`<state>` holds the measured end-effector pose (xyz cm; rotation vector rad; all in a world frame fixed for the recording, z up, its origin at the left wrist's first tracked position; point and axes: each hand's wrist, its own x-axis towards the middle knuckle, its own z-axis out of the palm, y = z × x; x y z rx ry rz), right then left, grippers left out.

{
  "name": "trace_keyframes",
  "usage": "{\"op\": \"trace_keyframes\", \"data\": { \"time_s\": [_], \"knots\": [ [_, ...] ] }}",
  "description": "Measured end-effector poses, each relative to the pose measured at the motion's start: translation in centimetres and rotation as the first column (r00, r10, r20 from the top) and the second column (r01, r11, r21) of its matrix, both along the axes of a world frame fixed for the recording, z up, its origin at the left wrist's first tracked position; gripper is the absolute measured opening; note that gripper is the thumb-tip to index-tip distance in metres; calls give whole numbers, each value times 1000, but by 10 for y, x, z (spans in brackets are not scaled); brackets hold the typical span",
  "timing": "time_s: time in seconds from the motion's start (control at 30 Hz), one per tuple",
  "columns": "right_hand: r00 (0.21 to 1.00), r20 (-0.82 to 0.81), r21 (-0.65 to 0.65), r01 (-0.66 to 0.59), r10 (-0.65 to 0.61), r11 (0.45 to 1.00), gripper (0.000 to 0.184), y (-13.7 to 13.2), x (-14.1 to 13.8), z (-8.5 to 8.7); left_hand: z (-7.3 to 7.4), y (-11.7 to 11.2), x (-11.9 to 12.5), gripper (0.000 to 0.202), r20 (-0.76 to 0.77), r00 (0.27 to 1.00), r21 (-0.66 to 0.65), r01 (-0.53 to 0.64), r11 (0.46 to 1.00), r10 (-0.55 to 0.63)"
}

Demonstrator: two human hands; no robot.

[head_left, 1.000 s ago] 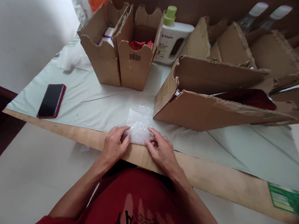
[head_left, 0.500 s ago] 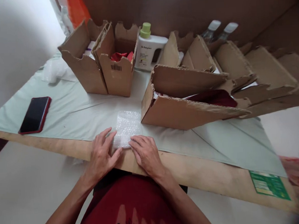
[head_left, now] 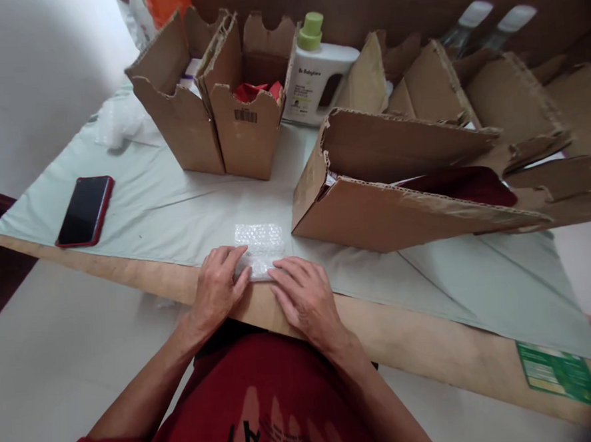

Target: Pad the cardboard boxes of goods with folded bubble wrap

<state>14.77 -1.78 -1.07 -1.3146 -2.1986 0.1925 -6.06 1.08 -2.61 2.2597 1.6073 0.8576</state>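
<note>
A small sheet of clear bubble wrap [head_left: 259, 242] lies on the pale green sheet near the table's front edge. My left hand [head_left: 218, 290] has its fingers curled onto the wrap's near left corner. My right hand [head_left: 305, 295] presses its bent fingers onto the near right corner. The near edge of the wrap is hidden under my fingers and looks folded over. Anything inside the fold is hidden.
A long torn cardboard box [head_left: 398, 188] lies just right of the wrap, with more cardboard behind it. Two upright boxes [head_left: 219, 112] and a white bottle [head_left: 316, 73] stand at the back. A red-cased phone [head_left: 85, 210] lies at the left. The wooden table edge [head_left: 407, 341] runs in front.
The visible part of the bubble wrap has grown shorter as my fingers worked its near edge forward. Both hands stay on it; the camera view shifted.
</note>
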Motion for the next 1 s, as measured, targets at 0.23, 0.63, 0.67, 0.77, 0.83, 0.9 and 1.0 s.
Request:
{"op": "trace_keyframes", "data": {
  "time_s": [0.23,0.63,0.67,0.77,0.83,0.9,1.0],
  "knots": [
    [996,-90,-129,-24,12,991,24,8,-2,-6,9,-25,-9,32,68,980,22,188,982,-189],
    [994,111,-88,-14,24,996,31,26,-18,0,3,19,-5,29,149,985,-19,-83,996,85],
    [995,101,-105,0,11,994,30,29,-19,-2,5,14,-6,29,208,972,-33,-102,994,106],
    [998,-35,-133,55,-60,990,26,32,-18,-4,9,-12,-8,33,419,885,-210,-120,970,200],
    [980,-180,-168,56,-87,984,25,27,-17,-1,12,-28,-6,43,568,770,-402,-50,914,292],
    [950,-302,-235,0,-73,972,23,18,-15,6,13,-36,-1,56,687,621,-525,67,848,377],
    [912,-402,-353,-71,-82,933,19,0,-9,18,17,-34,10,73,784,448,-548,174,818,430]
  ]
}}
